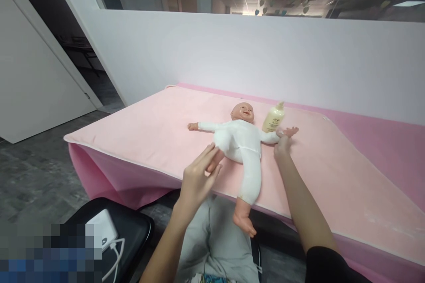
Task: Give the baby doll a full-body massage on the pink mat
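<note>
A baby doll [247, 135] with a white cloth body lies on its back on a pink-covered table. Its head points away from me, and one foot hangs over the near edge. My left hand [199, 172] is closed around the doll's lower leg on the left, which is bent up toward its belly. On the other side, my right hand [283, 143] grips the doll's arm near the wrist; the doll's open palm shows beyond my fingers. Just behind that arm stands a pale yellow pump bottle [274, 117], tilted in the view.
Pale pink cloth [142, 119] covers the table, over a darker pink one [388, 150]. A white wall [232, 53] with windows rises behind. At lower left, a black chair [133, 225] carries a white device [103, 230] with a cable. A door [40, 66] stands at far left.
</note>
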Motion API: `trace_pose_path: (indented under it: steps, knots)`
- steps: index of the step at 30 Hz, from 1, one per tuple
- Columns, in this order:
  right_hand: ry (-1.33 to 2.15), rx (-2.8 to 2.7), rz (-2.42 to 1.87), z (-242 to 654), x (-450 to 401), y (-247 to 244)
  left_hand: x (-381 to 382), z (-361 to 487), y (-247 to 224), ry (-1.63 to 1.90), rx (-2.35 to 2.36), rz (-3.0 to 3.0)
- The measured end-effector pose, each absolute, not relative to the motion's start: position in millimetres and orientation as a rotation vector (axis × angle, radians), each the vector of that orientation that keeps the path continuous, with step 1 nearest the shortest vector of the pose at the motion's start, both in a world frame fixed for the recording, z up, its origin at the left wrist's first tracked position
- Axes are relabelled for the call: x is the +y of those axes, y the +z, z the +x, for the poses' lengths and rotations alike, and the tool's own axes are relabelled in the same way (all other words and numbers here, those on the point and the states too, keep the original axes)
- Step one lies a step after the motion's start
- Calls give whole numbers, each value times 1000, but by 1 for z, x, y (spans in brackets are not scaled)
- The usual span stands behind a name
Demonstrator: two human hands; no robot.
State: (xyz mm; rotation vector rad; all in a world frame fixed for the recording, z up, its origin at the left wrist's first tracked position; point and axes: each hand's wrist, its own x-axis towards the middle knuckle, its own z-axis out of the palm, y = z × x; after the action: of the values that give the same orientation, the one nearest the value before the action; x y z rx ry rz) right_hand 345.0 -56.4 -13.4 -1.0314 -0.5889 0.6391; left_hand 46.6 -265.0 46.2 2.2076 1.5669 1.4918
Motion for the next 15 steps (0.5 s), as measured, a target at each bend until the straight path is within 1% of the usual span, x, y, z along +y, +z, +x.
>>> trace_pose_path:
  steps: [2,4,7,9,11,15]
  knots:
    - [512,-674,-1146,335,-64,-6,-236,51,63,1388,1463,2295]
    - [434,-968,-1238,322,-72,0,-205,61,68,1280,1441,2309]
    - [327,-1545,-1231,306,-83,4,-173,79,55,1221,1456,2293]
    - [315,-1687,-1191,301,-85,4,-172,86,46,1260,1439,2297]
    - [374,-1556,-1206,300,-83,2,-188,85,43,1316,1409,2308]
    - [557,-1023,-1280,313,-68,-5,-249,68,46,1398,1409,2324]
